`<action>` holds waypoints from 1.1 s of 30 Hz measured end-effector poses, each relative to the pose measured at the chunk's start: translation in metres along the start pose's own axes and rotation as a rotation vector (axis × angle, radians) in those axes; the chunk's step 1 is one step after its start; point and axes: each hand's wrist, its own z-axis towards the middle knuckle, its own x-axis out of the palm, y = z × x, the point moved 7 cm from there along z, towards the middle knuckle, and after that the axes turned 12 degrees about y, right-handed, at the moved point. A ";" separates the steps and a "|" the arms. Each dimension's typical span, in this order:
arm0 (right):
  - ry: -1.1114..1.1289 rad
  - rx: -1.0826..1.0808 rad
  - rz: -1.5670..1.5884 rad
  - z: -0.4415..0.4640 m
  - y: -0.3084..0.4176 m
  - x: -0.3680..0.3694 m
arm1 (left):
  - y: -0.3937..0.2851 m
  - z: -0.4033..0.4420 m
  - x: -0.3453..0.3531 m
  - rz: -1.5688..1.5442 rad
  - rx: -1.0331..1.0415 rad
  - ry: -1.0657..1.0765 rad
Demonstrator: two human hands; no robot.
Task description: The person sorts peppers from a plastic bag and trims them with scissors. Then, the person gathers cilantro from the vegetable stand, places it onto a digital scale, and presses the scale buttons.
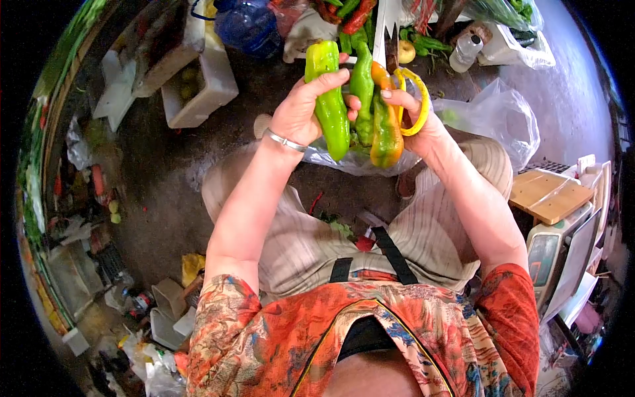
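Head view: left hand point(301, 109), fingers and thumb closed about a green pepper point(327, 106), held up over the lap; bangle point(286, 141) at the wrist. Right hand point(418, 122), grasping an orange-green pepper point(387, 132) together with scissors point(415, 99) (yellow loops about the fingers, blades pointing away from the body). Middle pepper point(362, 83), slim, green, between the two; which hand bears it, cannot tell. Clear plastic below the hands, across the knees. Floor point(159, 218): dark, worn, strewn with scraps. Ahead: more peppers point(347, 14), blue jug point(246, 28), clear bottle point(466, 53). Left: white box point(215, 86), round contents in shadow; clutter along the edge. Right: clear bag point(506, 122), wooden board point(552, 195) atop a pale appliance (kind unclear).
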 end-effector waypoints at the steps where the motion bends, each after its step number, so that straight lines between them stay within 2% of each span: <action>1: 0.012 0.000 0.038 0.000 0.002 0.002 | -0.002 0.000 0.000 0.001 0.003 0.000; 4: 0.050 -0.020 0.080 0.002 0.009 0.012 | -0.011 -0.002 0.001 -0.071 0.020 0.066; 8: -0.190 -0.063 0.022 -0.005 0.018 -0.013 | -0.016 -0.004 -0.004 -0.047 0.053 0.152; 9: -0.185 -0.076 0.038 -0.005 0.020 -0.009 | -0.017 -0.005 -0.004 -0.044 0.055 0.151; 13: -0.187 -0.089 0.006 -0.006 0.022 -0.011 | -0.015 -0.007 -0.007 0.152 0.042 0.071; 19: -0.188 -0.080 0.002 -0.004 0.017 -0.017 | -0.018 -0.008 -0.004 0.284 0.111 0.019; 23: -0.179 -0.070 0.014 -0.005 0.017 -0.014 | -0.016 -0.007 -0.005 0.218 0.096 0.015; 28: -0.155 -0.072 -0.026 -0.004 0.017 -0.014 | -0.016 -0.008 0.001 0.522 0.093 -0.050; 32: -0.155 -0.026 -0.007 -0.006 0.014 -0.014 | -0.013 -0.010 -0.007 0.443 -0.015 -0.073; 33: -0.150 -0.035 -0.014 -0.006 0.015 -0.013 | -0.010 -0.010 -0.005 0.328 -0.033 -0.035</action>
